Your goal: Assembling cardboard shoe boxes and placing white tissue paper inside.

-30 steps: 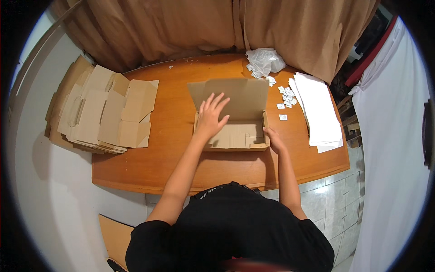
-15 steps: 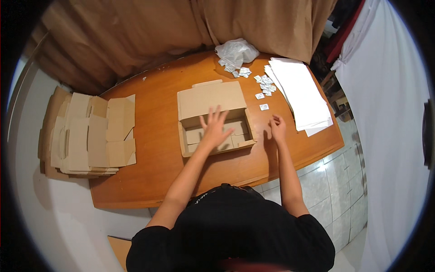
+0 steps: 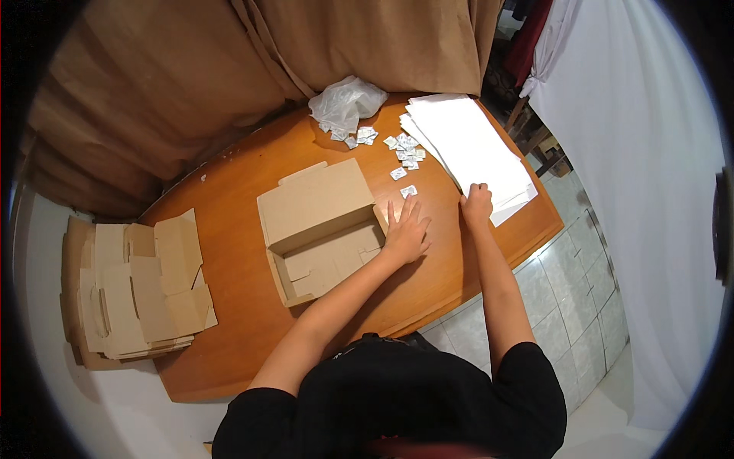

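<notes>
An open brown cardboard box [image 3: 317, 229] lies on the round wooden table [image 3: 237, 321], its lid flap raised toward the far side. My left hand [image 3: 406, 231] rests flat on the table with fingers spread, just right of the box's wall. My right hand [image 3: 477, 205] is curled at the near edge of a stack of white paper sheets [image 3: 470, 153], fingers touching the stack's corner. Several small white sachets [image 3: 403, 151] are scattered on the table beyond my left hand.
A crumpled clear plastic bag [image 3: 346, 103] lies at the table's far edge. A pile of flattened cardboard boxes [image 3: 134, 283] sits at the left end. Brown curtains [image 3: 229, 76] hang behind; a white sheet [image 3: 634, 191] hangs at right over a tiled floor [image 3: 566, 306].
My left hand has come out of the box and now lies on the table to its right. My right hand has moved right to the paper stack. The view has shifted.
</notes>
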Available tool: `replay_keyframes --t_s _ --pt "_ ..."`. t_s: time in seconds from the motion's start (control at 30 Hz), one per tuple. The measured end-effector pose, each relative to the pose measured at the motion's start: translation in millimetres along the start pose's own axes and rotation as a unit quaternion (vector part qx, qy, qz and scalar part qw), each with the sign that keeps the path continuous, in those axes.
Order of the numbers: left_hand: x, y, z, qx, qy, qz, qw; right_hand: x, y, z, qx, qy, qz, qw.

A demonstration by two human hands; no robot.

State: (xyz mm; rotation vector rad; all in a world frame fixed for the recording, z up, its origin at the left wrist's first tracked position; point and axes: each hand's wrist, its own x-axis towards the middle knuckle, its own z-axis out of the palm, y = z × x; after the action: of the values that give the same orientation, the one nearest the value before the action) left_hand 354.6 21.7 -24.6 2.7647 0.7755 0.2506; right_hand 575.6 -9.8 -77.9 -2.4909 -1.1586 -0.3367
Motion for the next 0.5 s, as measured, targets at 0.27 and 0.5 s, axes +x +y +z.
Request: replay_keyframes --t_s 0.27,0.5 --pt "-0.6 -4.3 6.4 -0.04 0.048 0.004 0.998 10.9 10.8 12.6 -0.057 -0.005 -0.047 0.997" --pt "-2.1 -6.9 7.0 -0.046 0.053 -0.008 0.998 25.8 9.1 -9.5 -0.057 -0.045 -0.096 0.993"
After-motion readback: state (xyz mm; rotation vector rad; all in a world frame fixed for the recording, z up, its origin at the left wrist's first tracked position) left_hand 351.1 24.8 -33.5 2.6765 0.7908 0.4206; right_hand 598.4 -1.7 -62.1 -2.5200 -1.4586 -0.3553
